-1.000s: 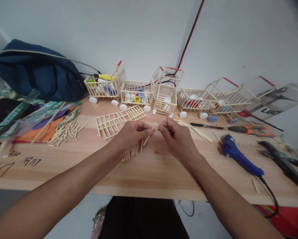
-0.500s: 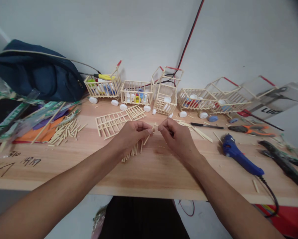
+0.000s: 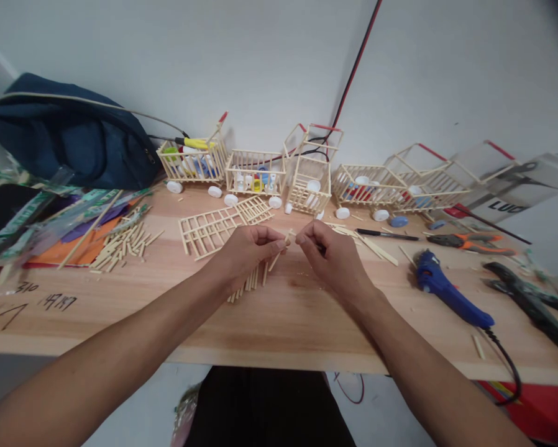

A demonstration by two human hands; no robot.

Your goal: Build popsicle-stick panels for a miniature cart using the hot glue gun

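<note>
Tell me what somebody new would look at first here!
Probably the row of little wooden carts, some with red handles, along the wall at the back of the table. Next, the left hand pinching a thin stick in the middle, with the right hand close by. Then the bright blue glue gun, lying on the right.

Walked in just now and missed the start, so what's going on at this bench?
A person's left hand pinches a thin wooden stick, with more sticks showing beneath; whether they join is unclear. The right hand is close by, thumb and forefinger nearly together, anything between them too small to make out. Wooden lattice panels lie just beyond, miniature shopping carts stand by the wall, and a hot glue gun lies to the right.
</note>
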